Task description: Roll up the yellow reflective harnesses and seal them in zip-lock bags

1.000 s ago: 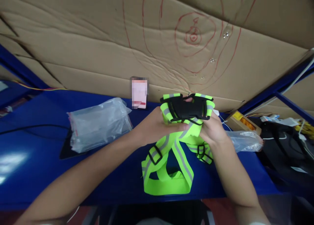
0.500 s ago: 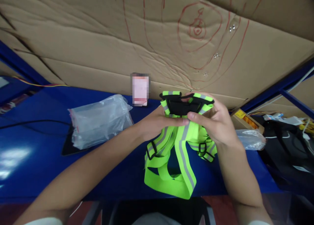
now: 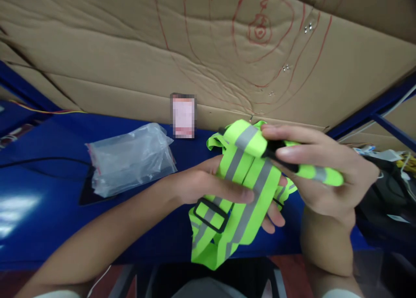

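Observation:
Fluorescent yellow-green straps of a reflective harness [image 3: 260, 189], each with a grey stripe, are bunched over the near side of the desk. My left hand [image 3: 217, 183] grips the folded straps, thumb across the front and fingertips showing past their right side. By its wrist hangs a black slider buckle [image 3: 210, 215]. My right hand [image 3: 325, 159] pinches the harness's upper right part, where black material and a strap end show between its fingers. That part is slightly blurred.
On the blue desk [image 3: 48, 159], a clear plastic bag [image 3: 130, 159] lies left, partly over a flat dark object. A blurred-out pinkish card-like item [image 3: 183, 116] stands against the cardboard wall [image 3: 113, 51]. A black bag [image 3: 386, 202] sits at right.
My right hand has moved right and turned, drawing the black-edged part with it. My left hand now lies lower across the straps, which are gathered closer together.

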Available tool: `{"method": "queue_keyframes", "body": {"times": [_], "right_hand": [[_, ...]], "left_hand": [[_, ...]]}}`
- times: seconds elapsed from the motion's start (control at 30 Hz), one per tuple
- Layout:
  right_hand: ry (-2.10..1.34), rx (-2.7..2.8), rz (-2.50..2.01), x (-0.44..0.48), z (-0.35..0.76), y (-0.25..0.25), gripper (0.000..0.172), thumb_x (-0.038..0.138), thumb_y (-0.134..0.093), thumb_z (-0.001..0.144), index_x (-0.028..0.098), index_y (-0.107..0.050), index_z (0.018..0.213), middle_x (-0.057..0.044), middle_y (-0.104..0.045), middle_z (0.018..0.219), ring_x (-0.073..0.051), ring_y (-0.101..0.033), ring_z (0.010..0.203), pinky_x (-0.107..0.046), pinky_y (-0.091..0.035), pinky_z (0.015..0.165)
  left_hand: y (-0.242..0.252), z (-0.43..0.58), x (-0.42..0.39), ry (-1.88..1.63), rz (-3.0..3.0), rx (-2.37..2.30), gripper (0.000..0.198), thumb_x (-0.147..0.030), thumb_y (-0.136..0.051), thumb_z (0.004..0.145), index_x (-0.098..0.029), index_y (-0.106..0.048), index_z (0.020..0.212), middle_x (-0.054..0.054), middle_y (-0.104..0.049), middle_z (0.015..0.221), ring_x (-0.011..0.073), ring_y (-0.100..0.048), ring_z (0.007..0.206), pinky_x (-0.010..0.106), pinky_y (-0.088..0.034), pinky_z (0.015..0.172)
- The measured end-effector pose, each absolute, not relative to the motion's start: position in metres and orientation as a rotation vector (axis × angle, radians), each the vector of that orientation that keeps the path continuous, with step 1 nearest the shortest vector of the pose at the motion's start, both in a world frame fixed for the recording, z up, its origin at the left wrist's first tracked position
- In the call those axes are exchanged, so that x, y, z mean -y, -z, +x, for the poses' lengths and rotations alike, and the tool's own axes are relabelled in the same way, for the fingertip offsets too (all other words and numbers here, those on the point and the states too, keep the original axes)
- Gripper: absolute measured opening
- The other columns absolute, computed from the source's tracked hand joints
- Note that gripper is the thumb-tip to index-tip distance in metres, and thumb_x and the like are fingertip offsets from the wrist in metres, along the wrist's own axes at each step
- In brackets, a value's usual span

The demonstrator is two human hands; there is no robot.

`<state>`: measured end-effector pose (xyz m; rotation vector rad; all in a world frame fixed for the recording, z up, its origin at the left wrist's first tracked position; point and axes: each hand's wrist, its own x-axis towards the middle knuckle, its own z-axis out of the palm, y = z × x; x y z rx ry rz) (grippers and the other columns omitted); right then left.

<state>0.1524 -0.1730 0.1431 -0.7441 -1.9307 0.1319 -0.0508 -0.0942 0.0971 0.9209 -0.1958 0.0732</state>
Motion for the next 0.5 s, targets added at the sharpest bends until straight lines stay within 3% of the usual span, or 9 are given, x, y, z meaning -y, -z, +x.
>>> {"method": "queue_keyframes", "body": {"times": [0.1, 0.2, 0.27, 0.37, 0.43, 0.5], "right_hand": [[-0.09, 2.081, -0.77, 0.165, 0.158, -0.141, 0.041, 0.006, -0.058, 0.088, 0.024, -0.076, 0.12, -0.004, -0.072, 0.131, -0.028, -0.066, 0.125, -0.049, -0.055, 0.108], [-0.071, 2.169, -0.874, 0.158, 0.162, -0.139, 0.042, 0.005, -0.051, 0.089, 0.027, -0.076, 0.114, -0.003, -0.071, 0.132, -0.028, -0.058, 0.136, -0.054, -0.046, 0.116], [-0.173, 2.264, -0.939, 0.157, 0.166, -0.14, 0.043, 0.008, -0.05, 0.09, 0.029, -0.073, 0.118, -0.002, -0.063, 0.145, -0.028, -0.047, 0.147, -0.056, -0.037, 0.123], [-0.524, 2.327, -0.971, 0.156, 0.177, -0.142, 0.044, 0.026, -0.063, 0.091, 0.031, -0.063, 0.135, -0.001, -0.044, 0.163, -0.03, -0.032, 0.156, -0.053, -0.032, 0.127], [-0.723, 2.169, -0.929, 0.154, 0.183, -0.14, 0.062, 0.048, -0.071, 0.087, 0.036, -0.052, 0.145, 0.001, -0.037, 0.166, -0.03, -0.032, 0.157, -0.048, -0.038, 0.125], [-0.795, 1.946, -0.922, 0.15, 0.185, -0.135, 0.074, 0.061, -0.073, 0.084, 0.039, -0.046, 0.149, 0.001, -0.043, 0.163, -0.029, -0.041, 0.152, -0.044, -0.047, 0.12]], "left_hand": [[-0.093, -0.047, 0.092, -0.107, 0.897, 0.218, 0.051, -0.053, -0.076, 0.086, -0.015, -0.073, 0.119, 0.013, -0.076, 0.115, 0.0275, -0.075, 0.103, 0.037, -0.058, 0.095], [-0.089, -0.042, 0.088, -0.144, 0.874, 0.062, 0.061, -0.068, -0.068, 0.086, -0.014, -0.076, 0.111, 0.01, -0.078, 0.109, 0.0246, -0.075, 0.097, 0.033, -0.059, 0.092], [-0.088, -0.04, 0.085, -0.143, 0.842, -0.066, 0.057, -0.067, -0.064, 0.089, -0.014, -0.076, 0.107, 0.009, -0.079, 0.101, 0.0229, -0.077, 0.088, 0.032, -0.061, 0.082], [-0.087, -0.04, 0.083, -0.182, 0.845, -0.187, 0.052, -0.061, -0.071, 0.087, -0.017, -0.073, 0.116, 0.01, -0.08, 0.099, 0.0248, -0.078, 0.08, 0.035, -0.063, 0.072], [-0.087, -0.04, 0.083, -0.253, 0.91, -0.246, 0.054, -0.056, -0.075, 0.086, -0.019, -0.069, 0.126, 0.011, -0.08, 0.105, 0.0274, -0.079, 0.083, 0.038, -0.064, 0.072], [-0.088, -0.041, 0.084, -0.379, 1.055, -0.313, 0.054, -0.048, -0.079, 0.085, -0.02, -0.068, 0.13, 0.011, -0.079, 0.114, 0.0284, -0.078, 0.091, 0.039, -0.064, 0.077]]}}
